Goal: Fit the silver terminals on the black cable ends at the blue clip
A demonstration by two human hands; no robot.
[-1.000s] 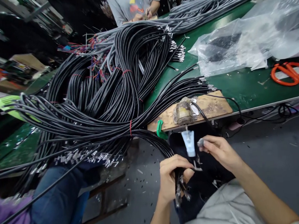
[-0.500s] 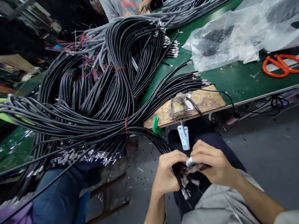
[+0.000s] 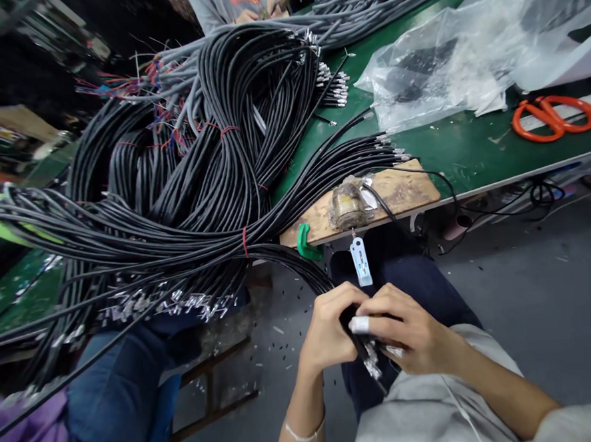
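Below the table edge, my left hand (image 3: 329, 330) is closed around a bundle of black cables (image 3: 303, 272). Silvery stripped ends (image 3: 371, 366) poke out under that hand. My right hand (image 3: 407, 327) presses against the bundle with its fingers curled on the cables; a white wrap (image 3: 360, 324) covers one fingertip. What lies under those fingers is mostly hidden. Just above both hands, a light blue clip (image 3: 361, 262), like a clothespin, hangs from the shaft of a small round motor (image 3: 349, 204). The motor is fixed on a wooden board (image 3: 408, 191).
A green clamp (image 3: 306, 242) grips the board's left end. Big coils of black cable (image 3: 228, 98) cover the green table (image 3: 477, 160). To the right lie a plastic bag (image 3: 426, 73) and orange-handled scissors (image 3: 554, 118). Other people are at the far side and lower left.
My right hand has moved left, close against my left hand and over the cable ends. The blue clip has turned on the motor shaft and now shows its flat face.
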